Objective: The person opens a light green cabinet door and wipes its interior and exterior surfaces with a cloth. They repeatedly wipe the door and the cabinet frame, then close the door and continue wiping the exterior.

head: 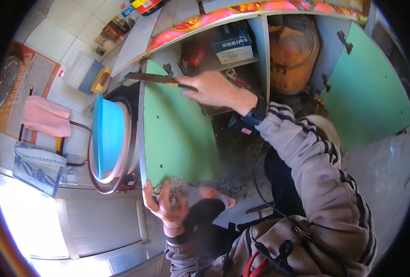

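My right hand (215, 89) grips the dark handle of a flat tool with a long, rusty-looking blade (146, 77), which looks like a knife. The blade points left, across the top corner of an open green cabinet door (180, 128). At the door's lower corner, my left hand (168, 207) holds a crumpled grey wad (174, 190), perhaps a rag or steel wool, with fingers around the door's edge. Whether the blade touches the door cannot be told.
Inside the cabinet are a cardboard box (234, 45) and an orange bucket (291, 59). Another green door (371, 90) stands open at right. Blue and pink basins (110, 136) hang at left. A cable (258, 183) runs down before me.
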Demonstrator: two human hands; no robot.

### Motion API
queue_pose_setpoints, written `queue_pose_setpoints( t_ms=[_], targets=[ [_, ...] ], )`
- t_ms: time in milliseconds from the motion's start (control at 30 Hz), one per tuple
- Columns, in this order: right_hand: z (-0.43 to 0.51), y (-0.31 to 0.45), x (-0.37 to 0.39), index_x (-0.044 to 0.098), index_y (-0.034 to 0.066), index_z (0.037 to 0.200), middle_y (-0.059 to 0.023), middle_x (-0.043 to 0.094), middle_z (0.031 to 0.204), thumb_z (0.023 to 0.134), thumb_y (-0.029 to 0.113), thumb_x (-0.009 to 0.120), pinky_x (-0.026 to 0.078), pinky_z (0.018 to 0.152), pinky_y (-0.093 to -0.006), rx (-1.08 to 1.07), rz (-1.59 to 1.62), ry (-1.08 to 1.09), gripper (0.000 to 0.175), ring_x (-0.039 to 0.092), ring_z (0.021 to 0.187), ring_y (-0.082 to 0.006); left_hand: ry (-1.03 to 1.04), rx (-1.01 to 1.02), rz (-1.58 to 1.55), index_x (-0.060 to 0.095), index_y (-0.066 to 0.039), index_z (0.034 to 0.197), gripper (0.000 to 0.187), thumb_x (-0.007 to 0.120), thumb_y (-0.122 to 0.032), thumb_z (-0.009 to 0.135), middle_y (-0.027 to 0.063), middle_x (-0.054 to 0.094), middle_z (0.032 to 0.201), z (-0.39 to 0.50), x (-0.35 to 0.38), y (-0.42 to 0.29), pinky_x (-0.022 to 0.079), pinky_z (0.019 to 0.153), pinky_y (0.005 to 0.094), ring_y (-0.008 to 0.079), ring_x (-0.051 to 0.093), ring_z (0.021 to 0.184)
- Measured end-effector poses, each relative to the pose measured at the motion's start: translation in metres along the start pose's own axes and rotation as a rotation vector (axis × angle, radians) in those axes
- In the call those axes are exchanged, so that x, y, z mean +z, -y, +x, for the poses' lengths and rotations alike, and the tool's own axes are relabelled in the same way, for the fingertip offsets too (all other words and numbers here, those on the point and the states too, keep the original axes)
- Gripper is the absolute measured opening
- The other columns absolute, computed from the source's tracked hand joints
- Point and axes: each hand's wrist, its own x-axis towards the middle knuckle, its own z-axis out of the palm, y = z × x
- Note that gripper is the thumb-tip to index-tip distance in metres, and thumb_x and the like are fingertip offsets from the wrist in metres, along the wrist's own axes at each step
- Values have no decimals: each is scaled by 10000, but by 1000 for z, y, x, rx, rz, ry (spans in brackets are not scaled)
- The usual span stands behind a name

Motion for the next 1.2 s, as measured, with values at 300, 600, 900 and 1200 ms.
queue_pose_setpoints(
  t_ms=[300, 600, 900, 1200],
  targets=[
    [61, -5, -40, 652, 77, 1080, -171, 666, 791, 905, 238, 601, 501, 660, -490, -121, -337, 31, 243, 645, 768, -379, -60, -20, -64, 692, -60, 1070, 463, 679, -22, 608, 195, 467, 1348, 6, 3, -6, 488, 930, 452, 379, 510, 1179],
    [68, 2, -78, 608, 85, 1185, -201, 672, 922, 940, 263, 560, 489, 757, -511, -159, -425, 272, 307, 627, 882, -420, -84, 26, -187, 703, -55, 1044, 509, 689, -37, 535, 167, 496, 1334, 15, 2, 1, 523, 675, 407, 350, 611, 816],
    [90, 13, -87, 631, 74, 1194, -222, 671, 1048, 940, 298, 583, 516, 842, -477, -116, -427, 355, 342, 642, 975, -403, -49, 20, -277, 669, -27, 1056, 520, 652, -23, 537, 218, 504, 1311, 18, 1, -4, 524, 732, 436, 386, 609, 903],
    [107, 15, -82, 641, 105, 1150, -222, 671, 957, 940, 309, 593, 510, 802, -514, -19, -562, 393, 297, 644, 926, -418, -101, 32, -262, 701, -41, 1017, 470, 686, -38, 548, 153, 537, 1341, 24, 0, -10, 508, 648, 356, 265, 591, 763]
  ],
)
